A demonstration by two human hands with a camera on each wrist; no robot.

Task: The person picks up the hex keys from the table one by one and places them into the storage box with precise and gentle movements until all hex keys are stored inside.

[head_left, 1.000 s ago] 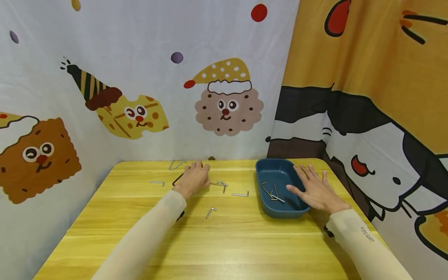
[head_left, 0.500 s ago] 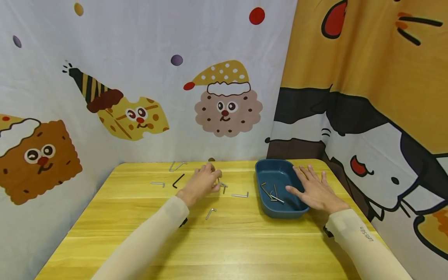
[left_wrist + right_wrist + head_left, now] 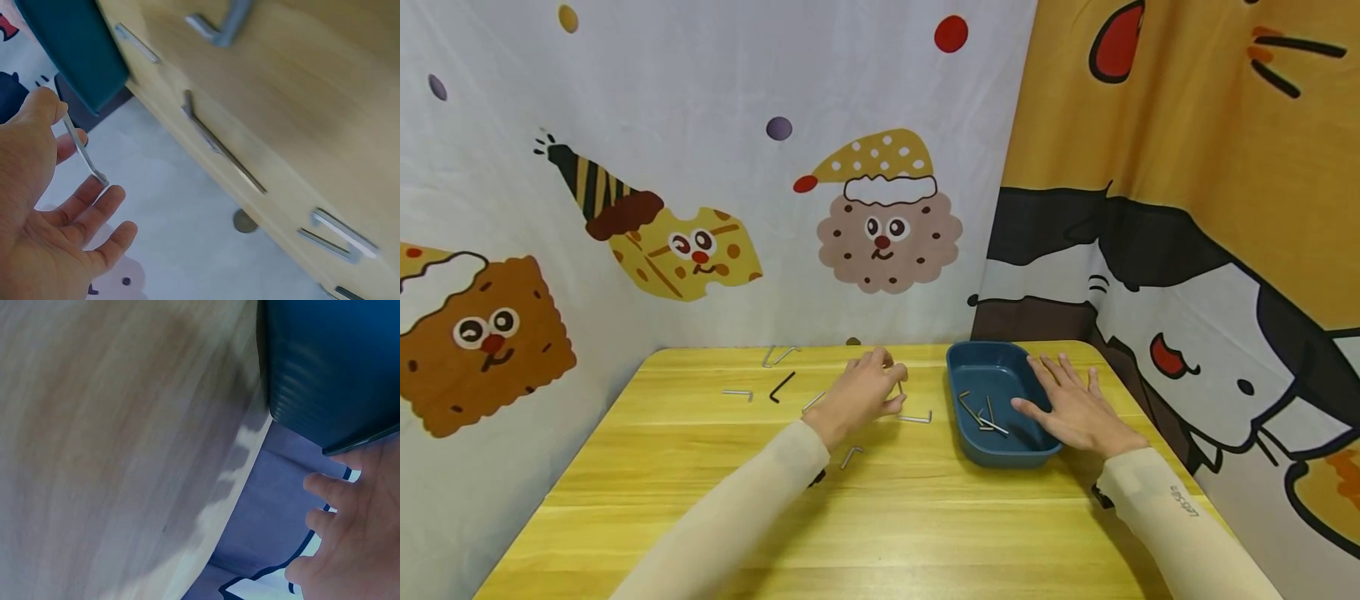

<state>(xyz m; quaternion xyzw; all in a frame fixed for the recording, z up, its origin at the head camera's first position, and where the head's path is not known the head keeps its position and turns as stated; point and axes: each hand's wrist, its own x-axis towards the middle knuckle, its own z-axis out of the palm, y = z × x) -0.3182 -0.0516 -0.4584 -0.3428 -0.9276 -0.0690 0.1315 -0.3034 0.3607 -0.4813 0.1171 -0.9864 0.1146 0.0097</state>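
My left hand is above the table and pinches a silver hex key between thumb and fingers. Just below and to its right lies another silver hex key. The fingers of my right hand are spread over the right rim of a dark blue plastic tub, and the thumb reaches over its inside. Several hex keys lie in the tub. Seen from the right wrist, the fingers are by the rim of the tub.
Several loose hex keys are scattered on the wooden table: a black one, a silver one at left, one nearer the front, and a pair at the back edge. A patterned curtain hangs behind.
My left hand has moved right from among the loose keys, carrying a hex key towards the tub. The black key has come into full view. My right hand stays on the rim.
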